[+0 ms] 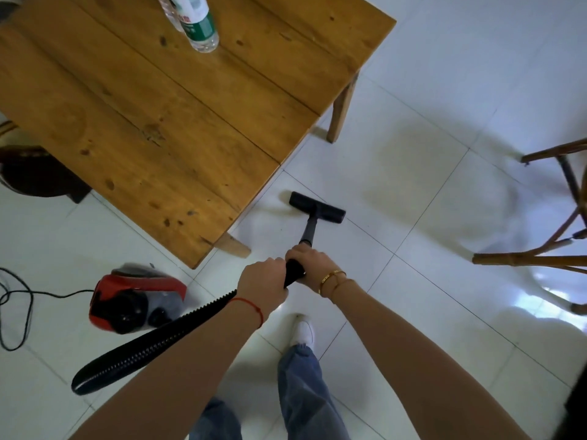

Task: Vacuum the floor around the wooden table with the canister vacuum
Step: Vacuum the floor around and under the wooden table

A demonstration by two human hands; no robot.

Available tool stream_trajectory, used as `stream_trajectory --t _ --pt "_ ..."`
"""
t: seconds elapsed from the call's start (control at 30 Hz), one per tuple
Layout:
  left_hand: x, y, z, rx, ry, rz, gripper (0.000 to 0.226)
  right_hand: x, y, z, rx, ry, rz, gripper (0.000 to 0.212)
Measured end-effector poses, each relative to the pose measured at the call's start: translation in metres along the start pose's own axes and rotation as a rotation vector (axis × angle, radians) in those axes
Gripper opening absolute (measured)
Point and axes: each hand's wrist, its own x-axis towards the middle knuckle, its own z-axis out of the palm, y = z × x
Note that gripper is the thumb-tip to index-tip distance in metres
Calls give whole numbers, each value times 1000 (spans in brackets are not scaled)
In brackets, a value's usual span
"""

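We have both hands on the black wand [307,231] of the vacuum, stacked one behind the other in the lower middle of the frame. The right hand [313,263] sits further forward, its grip wrapped round the wand; the left hand [263,282] closes its grip round the handle end just behind, where the ribbed hose [152,344] begins. We judge this two-handed hold is for steering: the front hand aims, the rear one pushes and carries the hose's weight.

The floor head [317,207] lies flat on the white tiled floor [428,217], just right of the centre of the frame, close beside the wooden table [152,122] and between its two near legs. That puts the suction along the strip at the table's edge, which fits the task.

The wand's long axis runs from our hands up the frame, tilted slightly right, pointing away from us. The head's long axis lies across it, from upper left to lower right, roughly square to the wand.

The red canister [136,301] rests on the floor at lower left, near the table corner, trailing behind so the hose can curve down and back to it. Its black cord [19,296] loops toward the left edge. A plastic bottle [198,23] stands on the tabletop at upper centre, and a cane chair [546,249] stands at right, well apart from the head.
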Motion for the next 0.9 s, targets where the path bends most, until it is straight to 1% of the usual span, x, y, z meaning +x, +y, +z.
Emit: stream_trajectory --t 0.3,0.47,0.63,0.9 --pt "116 45 -27 -67 132 -17 22 63 89 -72 -84 96 35 22" --pt "145 66 -35 -93 145 2 21 71 118 -93 -110 114 63 24" --pt "123 67 -30 -103 99 20 20 48 108 -78 -72 111 82 23" --pt "43 36 -14 11 -46 43 21 2 47 -14 45 113 104 20"
